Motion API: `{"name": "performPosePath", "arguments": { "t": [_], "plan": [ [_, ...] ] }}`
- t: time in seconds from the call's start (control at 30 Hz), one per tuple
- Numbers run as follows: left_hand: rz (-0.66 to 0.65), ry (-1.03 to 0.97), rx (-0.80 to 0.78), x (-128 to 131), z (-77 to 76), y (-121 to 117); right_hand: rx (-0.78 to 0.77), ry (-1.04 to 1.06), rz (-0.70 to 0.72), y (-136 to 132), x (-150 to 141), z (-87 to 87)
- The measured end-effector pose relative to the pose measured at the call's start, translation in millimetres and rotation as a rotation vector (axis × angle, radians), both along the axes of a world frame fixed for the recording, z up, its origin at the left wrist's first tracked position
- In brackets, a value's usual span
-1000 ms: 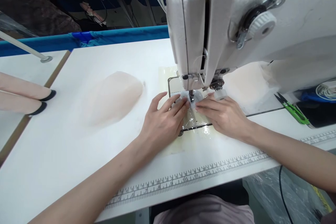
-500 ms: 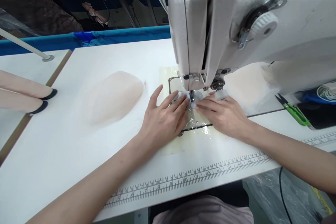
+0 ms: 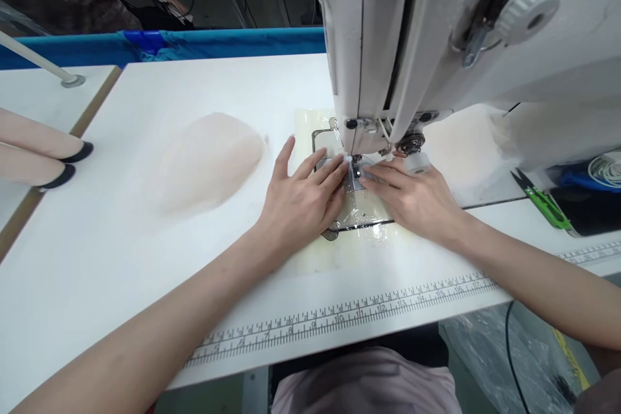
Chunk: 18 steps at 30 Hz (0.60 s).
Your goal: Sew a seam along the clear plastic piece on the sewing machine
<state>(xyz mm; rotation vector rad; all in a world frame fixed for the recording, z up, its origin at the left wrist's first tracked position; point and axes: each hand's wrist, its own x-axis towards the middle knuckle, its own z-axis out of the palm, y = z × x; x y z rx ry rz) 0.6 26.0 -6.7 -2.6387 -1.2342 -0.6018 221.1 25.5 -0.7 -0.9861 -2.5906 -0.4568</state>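
Note:
My left hand (image 3: 303,200) lies on the sewing machine's plate, thumb and fingers spread, fingertips just left of the presser foot (image 3: 358,168). On the other side, my right hand (image 3: 412,197) rests with fingers stretched out and close together, their tips beside the foot. Any thin cloth beneath the fingers is too faint to make out. The sewing machine head (image 3: 373,45) rises over both hands and covers part of the right fingertips. A sheer pale-beige fabric piece (image 3: 213,162) lies flat to the left. More pale fabric (image 3: 456,155) sits right of the needle area.
Green thread snips (image 3: 546,204) lie at the right beside a dark tray. A printed ruler strip (image 3: 339,320) runs along the front edge of the white table (image 3: 145,284). At the left are two beige, dark-tipped rolls (image 3: 39,145) and a white rod (image 3: 39,58).
The view has tilted down and closer, so the machine head looks larger and the back table has left the frame. Both hands keep nearly the same place by the presser foot.

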Motion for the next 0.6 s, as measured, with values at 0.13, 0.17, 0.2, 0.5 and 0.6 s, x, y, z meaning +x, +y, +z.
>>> {"name": "performPosePath", "arguments": {
  "t": [0.13, 0.17, 0.2, 0.5, 0.6],
  "plan": [
    [0.011, 0.005, 0.007, -1, -1.0, -1, -0.054, 0.023, -0.011, -1, 1, 0.8],
    [0.016, 0.012, 0.015, -1, -0.9, -1, -0.065, 0.038, -0.001, -1, 1, 0.5],
    [0.023, 0.020, 0.026, -2, -0.7, -2, -0.077, 0.052, 0.008, -1, 2, 0.0],
    [-0.182, -0.187, -0.048, -2, 4.5, -6, -0.784, 0.607, 0.153, -4, -1, 11.0],
    [-0.392, -0.414, -0.398, -6, 15.2, -9, -1.419, 0.906, 0.272, -4, 1, 19.2]
  ]
}}
